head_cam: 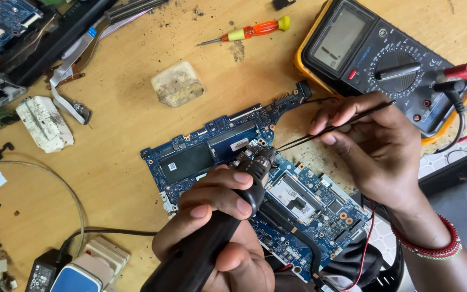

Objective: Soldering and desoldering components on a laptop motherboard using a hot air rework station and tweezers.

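Left hand (pixel 220 216), lower centre of frame: fingers (pixel 228 197) wrapped tight round a thick black tool (pixel 212 238), held like a pen, its tip down on the blue circuit board (pixel 190 162) near the frame's middle. Could not tell what kind of tip it carried; the knuckles hid part of it.

Right hand (pixel 374 146), centre right: thumb and fingertips (pixel 325 127) pinched on thin black tweezers (pixel 333 127). The points of the tweezers reached left and met the board just beside the tool's tip. A red beaded bracelet (pixel 431 243) sat on that wrist.

The board lay flat on the wooden table (pixel 120 108), slanting from centre left down to lower right, both hands working over its middle.

Further out: a yellow-cased meter (pixel 363 48) at upper right, dial and grey screen facing up, red and black leads (pixel 460 81) plugged into its right side. A small screwdriver (pixel 247 31) with orange and yellow handle lay at top centre. A cloudy square block (pixel 178 83) rested above the board, apart from it. White tape scrap (pixel 44 123) and ribbon cable (pixel 68 70) at left; a power brick (pixel 77 270) and cords at lower left.
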